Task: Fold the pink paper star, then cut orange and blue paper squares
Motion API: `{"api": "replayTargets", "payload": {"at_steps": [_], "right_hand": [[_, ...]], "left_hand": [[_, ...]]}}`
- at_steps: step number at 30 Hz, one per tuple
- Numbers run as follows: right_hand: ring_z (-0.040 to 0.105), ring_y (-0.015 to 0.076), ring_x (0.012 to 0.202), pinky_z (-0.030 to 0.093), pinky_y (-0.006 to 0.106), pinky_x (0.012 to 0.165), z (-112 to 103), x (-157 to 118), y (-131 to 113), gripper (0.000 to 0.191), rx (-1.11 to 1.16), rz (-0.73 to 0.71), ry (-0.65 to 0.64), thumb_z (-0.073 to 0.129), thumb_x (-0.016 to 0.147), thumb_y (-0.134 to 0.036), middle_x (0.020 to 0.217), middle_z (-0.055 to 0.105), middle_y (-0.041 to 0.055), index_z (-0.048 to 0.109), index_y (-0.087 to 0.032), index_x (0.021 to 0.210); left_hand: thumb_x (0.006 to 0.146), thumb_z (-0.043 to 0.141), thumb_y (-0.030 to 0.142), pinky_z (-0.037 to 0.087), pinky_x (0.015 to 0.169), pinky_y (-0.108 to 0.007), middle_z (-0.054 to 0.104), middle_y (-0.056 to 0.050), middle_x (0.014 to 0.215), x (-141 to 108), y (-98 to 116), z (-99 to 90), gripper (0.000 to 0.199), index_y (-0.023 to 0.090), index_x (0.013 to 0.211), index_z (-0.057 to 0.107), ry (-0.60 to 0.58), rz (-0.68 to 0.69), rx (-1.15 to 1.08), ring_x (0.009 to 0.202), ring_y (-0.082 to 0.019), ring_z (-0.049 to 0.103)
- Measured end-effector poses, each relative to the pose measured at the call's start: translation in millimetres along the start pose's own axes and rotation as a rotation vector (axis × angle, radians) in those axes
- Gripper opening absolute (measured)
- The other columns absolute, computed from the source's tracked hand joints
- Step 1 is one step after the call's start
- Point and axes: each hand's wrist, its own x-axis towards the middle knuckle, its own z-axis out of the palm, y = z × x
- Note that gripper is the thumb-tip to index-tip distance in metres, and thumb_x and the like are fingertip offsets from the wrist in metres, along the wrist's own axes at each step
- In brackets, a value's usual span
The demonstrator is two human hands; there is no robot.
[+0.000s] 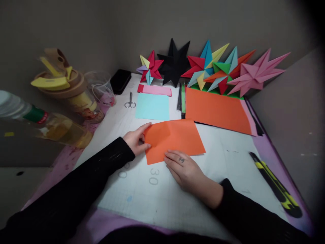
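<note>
Head view: the left hand [134,140] is at the left edge of an orange sheet [175,137], thumb and forefinger set apart on it; whether they pinch the paper cannot be told. The right hand [188,171] lies over the near edge, fingers extended and together, thumb hidden; its grip likewise cannot be determined. The sheet is on the white mat [162,203], between the hands, its surface bulging slightly.

Beyond it are a light blue sheet [152,106], scissors [130,104] to its left, pink and red strips [156,90] behind it, and an orange-topped paper stack [218,110] farther right. A black-and-yellow cutter [276,188] lies at far right. Five folded paper stars [175,61] stand along the wall. At left: a bottle [58,128], a lidded tumbler [83,101] and a clear cup [100,81].
</note>
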Motion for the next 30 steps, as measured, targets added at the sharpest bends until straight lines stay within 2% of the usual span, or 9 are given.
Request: {"api": "replayTargets", "payload": {"at_steps": [6,11,18,30], "right_hand": [[0.059,0.0252,0.103,0.052,0.044,0.088,1,0,0,0.024,0.011,0.025,-0.003,0.05,0.086,-0.011,0.108,0.067,0.0137,0.066,-0.011,0.104],[0.059,0.0258,0.107,0.051,0.046,0.089,1,-1,-1,0.026,-0.025,0.04,-0.018,0.05,0.088,-0.015,0.111,0.068,0.0111,0.066,-0.016,0.108],[0.052,0.0322,0.119,0.044,0.056,0.094,-1,0,-5,0.029,-0.047,0.0,-0.133,0.052,0.088,-0.027,0.127,0.059,0.0103,0.063,-0.02,0.115],[0.048,0.0313,0.123,0.042,0.056,0.096,-2,0,-5,0.03,-0.036,0.009,-0.16,0.052,0.089,-0.027,0.13,0.056,0.0114,0.061,-0.021,0.117]], "left_hand": [[0.073,0.061,0.032,0.042,0.063,-0.027,0.061,0.003,0.067,0,-1,-1.7,0.076,0.019,0.142,0.03,-0.023,-0.006,0.025,0.064,-0.016,0.058],[0.072,0.062,0.03,0.042,0.064,-0.027,0.06,0.003,0.065,0,3,-1.0,0.075,0.018,0.139,0.032,-0.022,-0.032,0.031,0.064,-0.016,0.059],[0.07,0.063,0.025,0.042,0.062,-0.027,0.058,0.006,0.062,-1,8,0.8,0.074,0.021,0.137,0.033,-0.012,-0.095,0.011,0.061,-0.015,0.058],[0.069,0.064,0.025,0.041,0.061,-0.026,0.057,0.007,0.06,-2,10,0.9,0.07,0.02,0.133,0.036,0.006,-0.103,-0.004,0.059,-0.014,0.058]]}}
